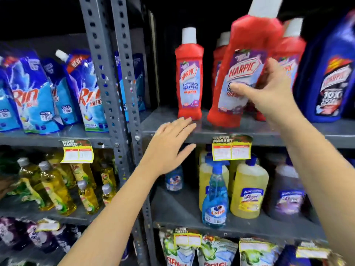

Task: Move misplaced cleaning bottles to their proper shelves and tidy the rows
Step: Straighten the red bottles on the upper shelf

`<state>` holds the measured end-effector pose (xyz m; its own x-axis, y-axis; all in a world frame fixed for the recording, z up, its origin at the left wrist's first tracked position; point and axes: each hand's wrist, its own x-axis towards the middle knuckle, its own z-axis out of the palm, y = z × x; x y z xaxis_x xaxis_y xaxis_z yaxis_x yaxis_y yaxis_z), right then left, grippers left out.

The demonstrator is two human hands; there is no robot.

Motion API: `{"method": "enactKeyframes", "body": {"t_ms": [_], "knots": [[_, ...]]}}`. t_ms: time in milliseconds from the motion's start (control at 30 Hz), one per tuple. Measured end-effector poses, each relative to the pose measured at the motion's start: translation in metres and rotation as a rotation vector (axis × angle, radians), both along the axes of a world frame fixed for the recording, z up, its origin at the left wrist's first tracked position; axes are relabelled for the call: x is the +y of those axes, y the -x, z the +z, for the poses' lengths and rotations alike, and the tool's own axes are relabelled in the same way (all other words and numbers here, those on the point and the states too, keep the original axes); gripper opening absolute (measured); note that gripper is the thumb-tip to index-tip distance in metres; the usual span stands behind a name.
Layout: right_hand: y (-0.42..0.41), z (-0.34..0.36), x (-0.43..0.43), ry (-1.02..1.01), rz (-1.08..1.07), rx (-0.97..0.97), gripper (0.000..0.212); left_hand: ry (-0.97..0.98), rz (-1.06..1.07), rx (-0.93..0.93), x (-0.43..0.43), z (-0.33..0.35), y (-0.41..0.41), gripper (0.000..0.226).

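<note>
The right hand (pixel 269 93) grips a red Harpic bottle (pixel 244 73) on the upper shelf (pixel 249 131), its long axis near vertical, white cap tilted up-right. The left hand (pixel 171 144) hovers open-palmed, empty.

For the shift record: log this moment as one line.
right hand: holds tilted red bottle | left hand: open, at shelf edge | red row: unfinished

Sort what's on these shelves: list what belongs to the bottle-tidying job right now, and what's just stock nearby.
In the job: tilted red Harpic bottle held by the right hand; upright red Harpic bottle; open left hand; shelf.

Nearby stock: blue Harpic jug; Rin pouches; Colin spray; yellow Lizol bottle.
</note>
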<state>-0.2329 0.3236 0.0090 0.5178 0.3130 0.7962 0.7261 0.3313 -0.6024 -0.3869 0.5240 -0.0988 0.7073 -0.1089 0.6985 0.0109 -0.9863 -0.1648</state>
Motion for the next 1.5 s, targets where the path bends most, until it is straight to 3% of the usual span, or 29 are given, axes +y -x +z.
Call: {"method": "enactKeyframes", "body": {"t_ms": [133, 367, 633, 1100, 1233, 1500], "knots": [[-0.051, 0.004, 0.027, 0.087, -0.082, 0.093, 0.050, -0.024, 0.130, 0.116, 0.007, 0.000, -0.019, 0.056], [-0.082, 0.001, 0.044, 0.281, -0.226, 0.092, 0.056, -0.022, 0.163, -0.015, 0.007, -0.008, -0.026, 0.044], [-0.080, -0.012, 0.036, 0.413, -0.137, 0.165, 0.057, -0.016, 0.142, -0.054, 0.008, -0.008, -0.026, 0.041], [-0.105, -0.040, 0.059, 0.492, -0.226, 0.197, 0.066, 0.000, 0.117, -0.093, 0.008, -0.011, -0.027, 0.039], [-0.115, -0.039, 0.061, 0.487, -0.124, 0.257, 0.067, 0.004, 0.118, -0.090, 0.009, -0.011, -0.028, 0.039], [-0.115, -0.039, 0.053, 0.477, 0.126, 0.337, 0.049, 0.011, 0.118, -0.096, 0.008, -0.012, -0.028, 0.039]]}}
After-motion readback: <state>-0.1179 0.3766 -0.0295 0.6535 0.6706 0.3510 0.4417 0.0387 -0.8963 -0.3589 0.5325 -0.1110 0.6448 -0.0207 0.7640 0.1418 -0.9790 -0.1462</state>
